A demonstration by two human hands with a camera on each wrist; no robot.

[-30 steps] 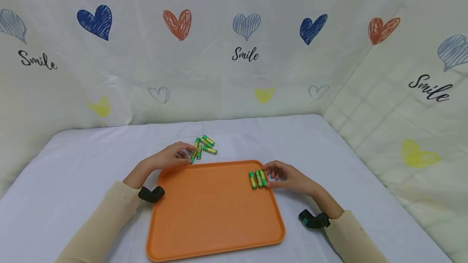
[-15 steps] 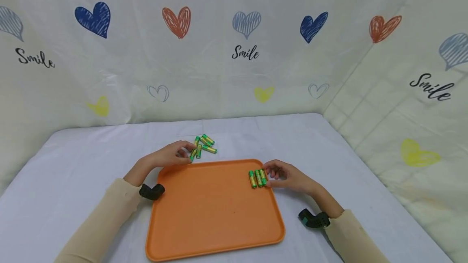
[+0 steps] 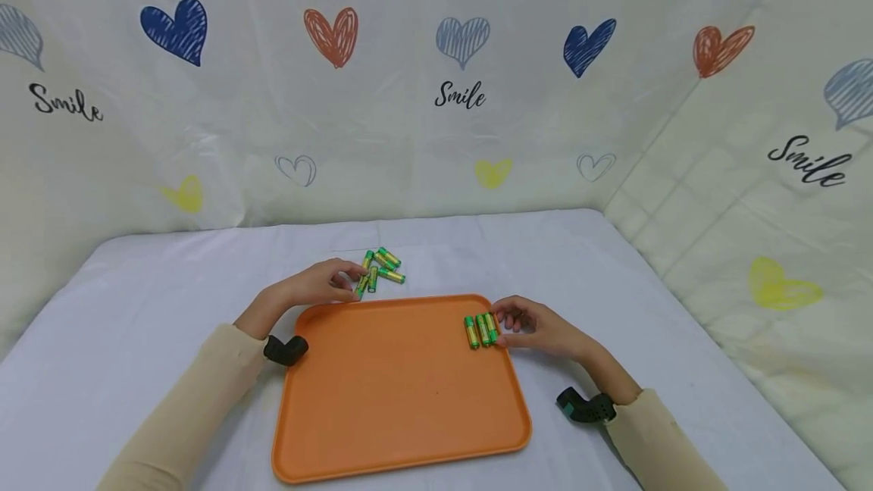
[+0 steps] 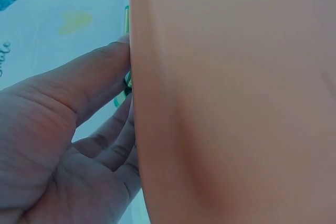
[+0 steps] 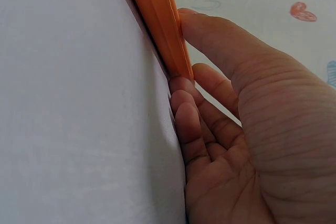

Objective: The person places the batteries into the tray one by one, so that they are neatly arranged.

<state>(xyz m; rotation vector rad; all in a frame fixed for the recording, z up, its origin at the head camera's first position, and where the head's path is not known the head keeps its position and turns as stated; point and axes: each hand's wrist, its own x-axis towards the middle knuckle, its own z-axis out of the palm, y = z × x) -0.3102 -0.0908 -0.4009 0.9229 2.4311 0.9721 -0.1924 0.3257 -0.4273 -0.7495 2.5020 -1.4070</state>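
Observation:
Green-and-yellow batteries are the small things near both hands. In the head view my left hand (image 3: 319,283) reaches past the tray's far edge to a loose pile. Its thumb and forefinger pinch the nearest battery (image 3: 362,286) by its ends. In the left wrist view the orange tray (image 4: 236,77) hides most of that hold. My right hand (image 3: 542,328) is at the tray's right rim, its thumb and forefinger about the ends of the rightmost battery (image 3: 491,326) on the tray. The tray wall hides that battery in the right wrist view, where curled fingers (image 5: 188,121) show.
The orange tray (image 3: 395,400) lies on a white cloth-covered table (image 3: 170,279). Side by side on it stand the right-hand battery, a middle battery (image 3: 482,330) and a left battery (image 3: 471,333). Several batteries (image 3: 392,276) lie behind the tray. A white printed curtain (image 3: 395,120) closes the back.
Both hands hold nearly the same positions, and the batteries and tray stay where they were. Only the head view has shifted slightly.

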